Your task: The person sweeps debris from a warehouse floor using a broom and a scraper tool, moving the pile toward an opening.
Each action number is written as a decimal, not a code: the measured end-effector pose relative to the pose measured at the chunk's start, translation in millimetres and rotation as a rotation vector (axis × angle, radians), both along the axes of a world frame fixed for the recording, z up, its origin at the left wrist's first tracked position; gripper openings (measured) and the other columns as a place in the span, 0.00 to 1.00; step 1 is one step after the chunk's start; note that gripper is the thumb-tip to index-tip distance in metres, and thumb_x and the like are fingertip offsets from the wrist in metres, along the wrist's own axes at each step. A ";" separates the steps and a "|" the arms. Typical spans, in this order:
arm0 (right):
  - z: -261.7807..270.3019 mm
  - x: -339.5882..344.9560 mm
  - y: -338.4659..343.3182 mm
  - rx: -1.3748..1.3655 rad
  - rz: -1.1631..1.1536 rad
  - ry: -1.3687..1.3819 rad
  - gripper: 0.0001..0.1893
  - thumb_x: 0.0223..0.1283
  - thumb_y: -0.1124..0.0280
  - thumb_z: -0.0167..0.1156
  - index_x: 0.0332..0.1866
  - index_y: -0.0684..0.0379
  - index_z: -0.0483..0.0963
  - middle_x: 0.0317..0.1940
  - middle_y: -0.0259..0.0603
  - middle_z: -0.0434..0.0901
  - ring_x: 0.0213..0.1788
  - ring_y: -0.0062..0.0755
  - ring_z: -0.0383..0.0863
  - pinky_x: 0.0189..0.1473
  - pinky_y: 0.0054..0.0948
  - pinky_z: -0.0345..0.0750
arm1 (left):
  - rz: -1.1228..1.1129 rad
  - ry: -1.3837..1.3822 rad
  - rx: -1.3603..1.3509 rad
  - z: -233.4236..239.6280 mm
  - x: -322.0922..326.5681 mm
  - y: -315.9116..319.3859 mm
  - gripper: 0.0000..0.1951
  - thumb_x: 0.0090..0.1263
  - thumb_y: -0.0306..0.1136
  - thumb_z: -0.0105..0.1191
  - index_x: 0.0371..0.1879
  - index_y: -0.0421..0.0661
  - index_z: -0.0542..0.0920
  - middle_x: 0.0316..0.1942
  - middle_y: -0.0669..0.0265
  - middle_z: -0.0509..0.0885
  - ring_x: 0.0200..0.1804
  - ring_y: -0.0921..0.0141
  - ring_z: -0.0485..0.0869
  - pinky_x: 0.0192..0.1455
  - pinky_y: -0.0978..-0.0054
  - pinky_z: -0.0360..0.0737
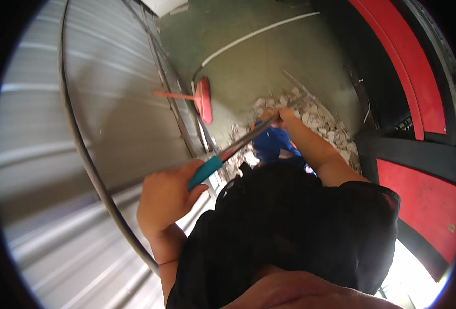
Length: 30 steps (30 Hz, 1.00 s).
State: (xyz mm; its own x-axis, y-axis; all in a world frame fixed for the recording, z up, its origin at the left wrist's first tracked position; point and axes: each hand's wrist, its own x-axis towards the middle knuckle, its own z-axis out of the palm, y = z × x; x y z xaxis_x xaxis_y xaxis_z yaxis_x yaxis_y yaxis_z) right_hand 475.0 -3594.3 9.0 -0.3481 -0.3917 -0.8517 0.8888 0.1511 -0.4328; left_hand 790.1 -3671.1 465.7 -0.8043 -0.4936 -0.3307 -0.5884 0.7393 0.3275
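My left hand (pixel 166 197) is closed around the teal grip at the end of a long handle (pixel 247 137), near the corrugated metal wall. Farther down the same handle, my right hand (pixel 284 117) grips the dark shaft. The handle slants away from me towards a pile of broken rubble (pixel 324 123) on the floor. Its far end is blurred and partly hidden by the right hand and the rubble, so the kind of tool cannot be told. Blue clothing (pixel 270 143) shows just below my right hand.
A red broom (pixel 202 100) stands by the metal frame at left, beside the corrugated metal wall (pixel 108 116). A white pipe (pixel 251 35) curves over the green floor. A thin strip (pixel 305 89) lies by the rubble. Red and black panels (pixel 417 193) line the right side.
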 end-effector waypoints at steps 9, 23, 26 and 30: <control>3.2 -90.1 -116.7 0.197 -0.087 0.116 0.03 0.51 0.75 0.53 0.31 0.62 0.71 0.19 0.43 0.68 0.17 0.38 0.70 0.14 0.35 0.65 | -0.386 -0.249 -0.070 21.4 -158.4 -196.6 0.22 0.53 0.43 0.59 0.48 0.54 0.74 0.19 0.67 0.78 0.23 0.62 0.79 0.25 0.65 0.72; -45.2 -161.7 -227.0 0.069 -0.103 0.130 0.08 0.55 0.69 0.55 0.28 0.63 0.74 0.22 0.47 0.77 0.21 0.40 0.79 0.24 0.40 0.78 | -0.650 0.203 -0.071 35.2 -276.1 -446.1 0.24 0.46 0.39 0.64 0.45 0.49 0.77 0.20 0.62 0.79 0.22 0.59 0.77 0.23 0.64 0.70; -31.8 -170.8 -254.5 0.221 0.114 0.345 0.11 0.54 0.63 0.53 0.34 0.58 0.76 0.26 0.42 0.79 0.27 0.33 0.79 0.33 0.33 0.76 | -0.785 0.217 -0.090 40.4 -313.9 -498.1 0.23 0.45 0.39 0.65 0.43 0.48 0.78 0.20 0.61 0.80 0.21 0.57 0.76 0.22 0.64 0.69; -19.9 -183.2 -300.8 0.460 0.083 0.601 0.12 0.54 0.60 0.52 0.32 0.55 0.78 0.27 0.40 0.81 0.30 0.31 0.79 0.35 0.31 0.75 | -0.984 0.209 -0.102 48.7 -371.1 -570.5 0.23 0.46 0.39 0.66 0.44 0.48 0.78 0.22 0.62 0.81 0.22 0.57 0.77 0.23 0.66 0.72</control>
